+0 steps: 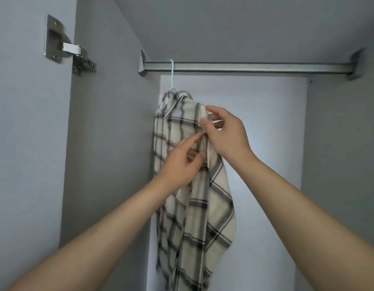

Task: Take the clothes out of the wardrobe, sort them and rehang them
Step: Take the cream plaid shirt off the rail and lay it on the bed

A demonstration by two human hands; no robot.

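Grip, right hand: the right hand [225, 133] pinches the front edge of the plaid shirt [192, 185] between thumb and forefinger, just below the collar; the other fingers are loosely bent.
Grip, left hand: the left hand [182, 162] holds the same front edge a little lower, its forefinger stretched up along the cloth and its thumb pressed on it from the front.
Shirt: it hangs on a pale green hanger [171, 75], whose hook is over the metal rail [245, 67] near the left end, inside the wardrobe [110, 122].
Step in hand: I judge that the person is closing or straightening the front of the shirt on its hanger, probably at a button; I cannot tell whether a button is between the fingers.
How to do it well: keep both edges flat and level, work with the fingertips only, and do not pull down, because the thin hook may slip or the shirt may slide off one shoulder.
Rest of rail: no other garment shows on it.
Writing: the door hinge [66, 49] has a small mark on its arm, too blurred to read; no label shows on the shirt.
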